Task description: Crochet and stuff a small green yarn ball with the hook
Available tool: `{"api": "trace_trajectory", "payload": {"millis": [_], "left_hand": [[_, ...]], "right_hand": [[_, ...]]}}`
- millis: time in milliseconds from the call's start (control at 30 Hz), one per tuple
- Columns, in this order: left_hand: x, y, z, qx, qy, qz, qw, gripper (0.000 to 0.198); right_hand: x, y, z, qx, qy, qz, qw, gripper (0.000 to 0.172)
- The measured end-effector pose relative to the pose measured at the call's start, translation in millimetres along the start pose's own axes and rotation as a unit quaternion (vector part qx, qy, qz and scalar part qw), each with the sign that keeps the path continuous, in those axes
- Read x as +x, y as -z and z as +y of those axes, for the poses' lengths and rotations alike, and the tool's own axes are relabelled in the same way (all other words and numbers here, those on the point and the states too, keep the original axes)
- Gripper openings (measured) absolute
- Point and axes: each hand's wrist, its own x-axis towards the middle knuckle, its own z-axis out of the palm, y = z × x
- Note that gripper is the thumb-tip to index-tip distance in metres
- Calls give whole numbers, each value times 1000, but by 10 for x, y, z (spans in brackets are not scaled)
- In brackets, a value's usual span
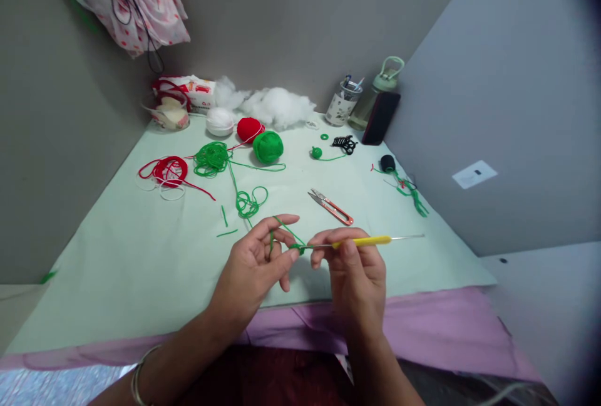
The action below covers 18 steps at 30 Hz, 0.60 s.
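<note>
Near the table's front edge, my left hand (260, 259) pinches a small green crocheted piece (298, 249) between thumb and fingers, with green yarn looped over the raised index finger. My right hand (354, 268) holds a crochet hook by its yellow handle (370, 241), and the hook's thin metal end meets the green piece. The yarn runs back from my left hand to a loose green tangle (247, 203). Just beyond my right hand lie thread snips (332, 207) with orange handles.
Behind are a green ball (268, 147), red ball (250, 130), white ball (220, 122) and white stuffing (279, 107). Loose red yarn (171, 171) lies left. A pen cup (342, 104), bottle (366, 105) and phone (381, 119) stand back right; a black spool (387, 163) is nearer.
</note>
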Motion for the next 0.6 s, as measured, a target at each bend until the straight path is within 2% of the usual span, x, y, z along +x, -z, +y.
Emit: {"api": "trace_trajectory", "payload": {"millis": [267,467,600], "left_hand": [[-9,-17,26,46,-6,19,999,40],[-19,-26,64,88,-31,44,995,38],[-19,-25,48,114,-52,56,991,38]], "right_hand": [[-59,39,-61,-107,99,-28,989,25],[-60,85,-95,-208,167,-103,958,29],[-34,104,-88,-228,193,-140,944,28]]}}
